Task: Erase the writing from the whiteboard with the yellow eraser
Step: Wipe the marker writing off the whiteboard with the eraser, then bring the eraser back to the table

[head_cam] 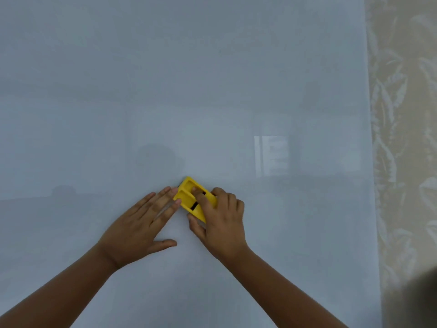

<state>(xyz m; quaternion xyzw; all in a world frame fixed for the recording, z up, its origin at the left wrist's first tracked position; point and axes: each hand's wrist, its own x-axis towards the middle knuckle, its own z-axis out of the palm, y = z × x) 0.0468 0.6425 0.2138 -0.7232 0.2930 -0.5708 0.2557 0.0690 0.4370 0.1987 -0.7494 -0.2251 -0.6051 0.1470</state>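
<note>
Both forearms reach out: my right hand [222,221] grips the yellow eraser [192,197], left hand [142,221] flat with fingers released, on a whiteboard [212,91] I judge wiped clean already.

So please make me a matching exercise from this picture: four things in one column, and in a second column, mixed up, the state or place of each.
Column 1
1. left hand
2. right hand
3. yellow eraser
4. patterned surface

Column 2
A. lies pressed on the whiteboard, under some fingers
B. runs along the right edge of the board
C. flat and open on the board, fingertips at the eraser's side
D. closed around the eraser, one finger on top

Pairs: 1-C, 2-D, 3-A, 4-B
</note>
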